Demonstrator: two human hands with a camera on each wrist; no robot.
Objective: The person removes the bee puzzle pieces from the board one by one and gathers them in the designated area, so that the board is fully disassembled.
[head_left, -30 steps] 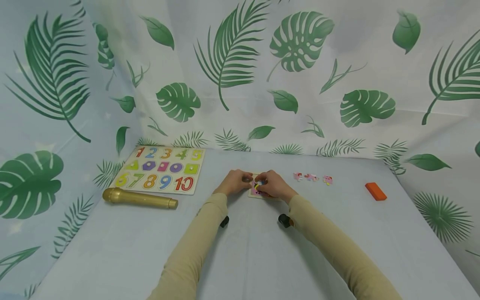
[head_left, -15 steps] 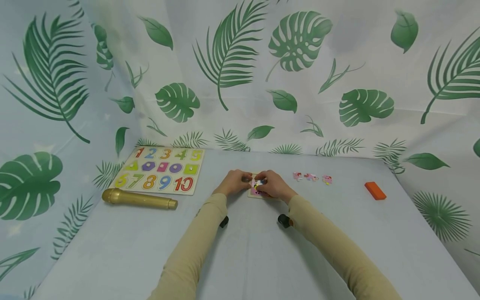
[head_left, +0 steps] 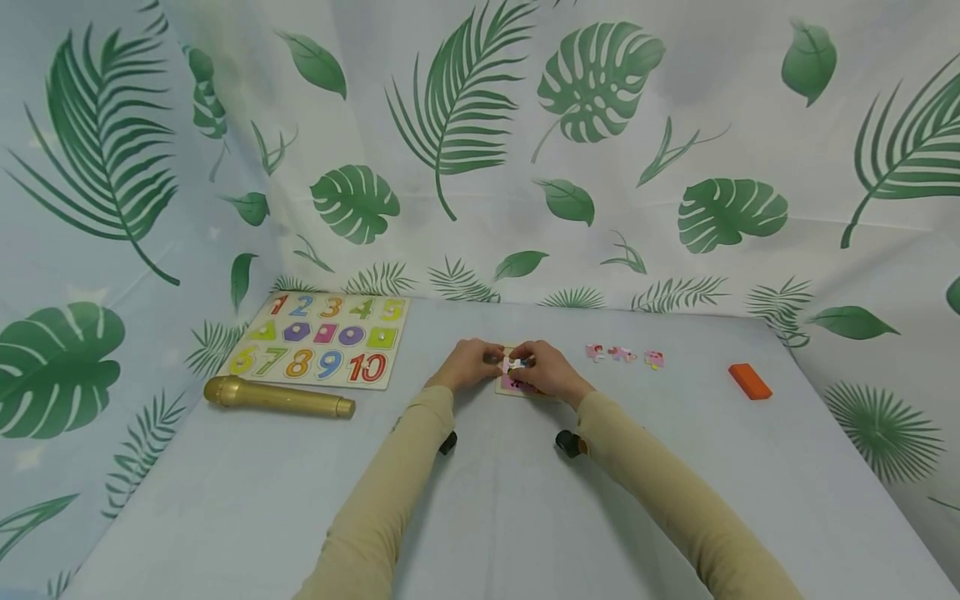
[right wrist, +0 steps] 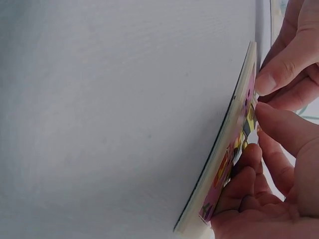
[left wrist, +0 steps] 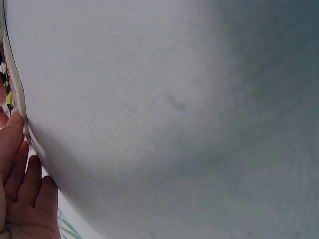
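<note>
A small jigsaw puzzle board [head_left: 506, 388] with a pink picture and a pale frame lies on the table between the hands. In the head view, the left hand [head_left: 468, 364] holds its left edge with thumb and forefinger. The left wrist view shows that thumb [left wrist: 14, 119] at the frame, the other fingers reaching beside it. My right hand [head_left: 551, 371] pinches a puzzle piece [right wrist: 252, 130] with white and yellow parts at the board's surface. The left thumb [right wrist: 266, 82] is close to this piece in the right wrist view. Fingers hide much of the board.
Three loose pink puzzle pieces [head_left: 622, 355] lie right of the hands, with an orange block [head_left: 750, 382] farther right. To the left are a number puzzle board [head_left: 315, 340] and a gold microphone [head_left: 281, 397]. A leaf-print curtain [head_left: 480, 167] stands behind the table.
Both hands stay in nearly the same place. The piece under the right fingers has turned or shifted slightly, and less of its yellow part shows.
</note>
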